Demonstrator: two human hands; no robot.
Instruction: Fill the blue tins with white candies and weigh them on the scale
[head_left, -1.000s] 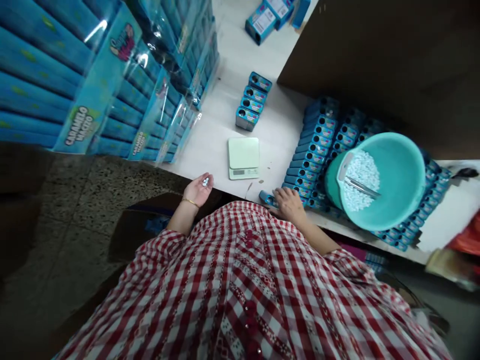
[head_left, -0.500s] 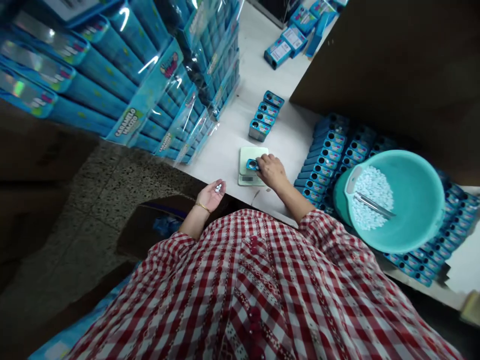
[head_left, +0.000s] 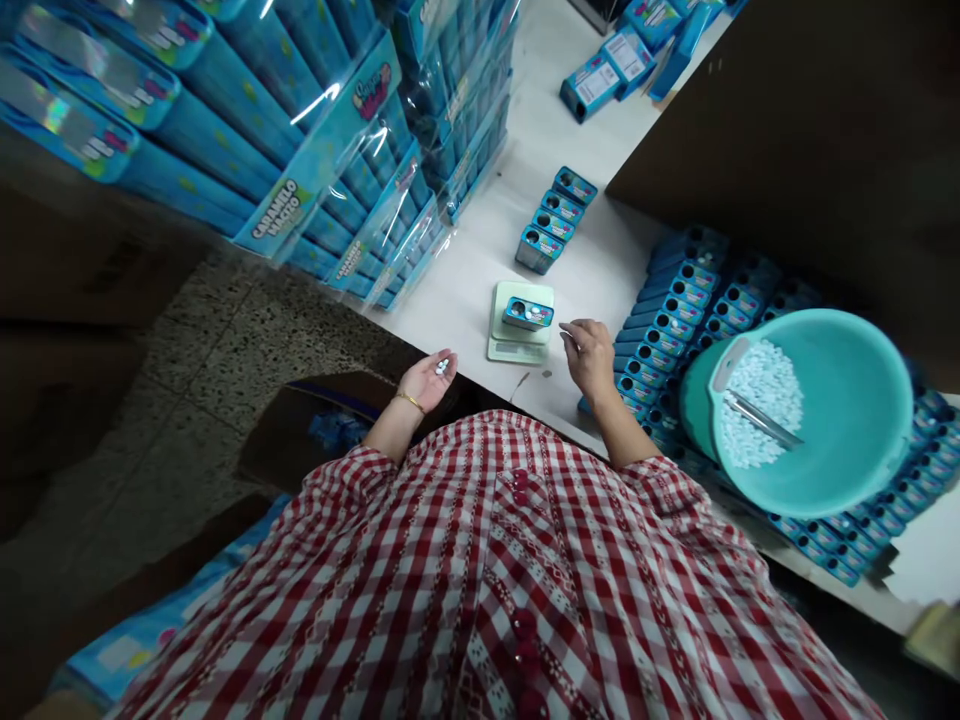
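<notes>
My left hand (head_left: 429, 380) is palm up with fingers slightly curled, holding a few small white candies (head_left: 442, 367) in the palm. It hovers at the table's front edge. On a pale green kitchen scale (head_left: 517, 350) stands a small blue candy box (head_left: 528, 313) with a round dark hole in its top. My right hand (head_left: 589, 358) is just right of the scale, apart from the box, its fingers bent and slightly apart, and nothing shows between them. Behind the scale, several similar blue boxes (head_left: 553, 222) stand in a row.
At right, a turquoise tub (head_left: 855, 400) holds white candies and a metal scoop (head_left: 763, 418), above rows of blue boxes (head_left: 664, 340). Plastic-wrapped display packs (head_left: 300, 190) are stacked at left. A large brown board (head_left: 772, 130) rises behind. More blue boxes (head_left: 592, 85) lie farther back.
My right hand has let go of the blue box on the scale and moved right. The left hand still holds the candies. The whole view has shifted a little.
</notes>
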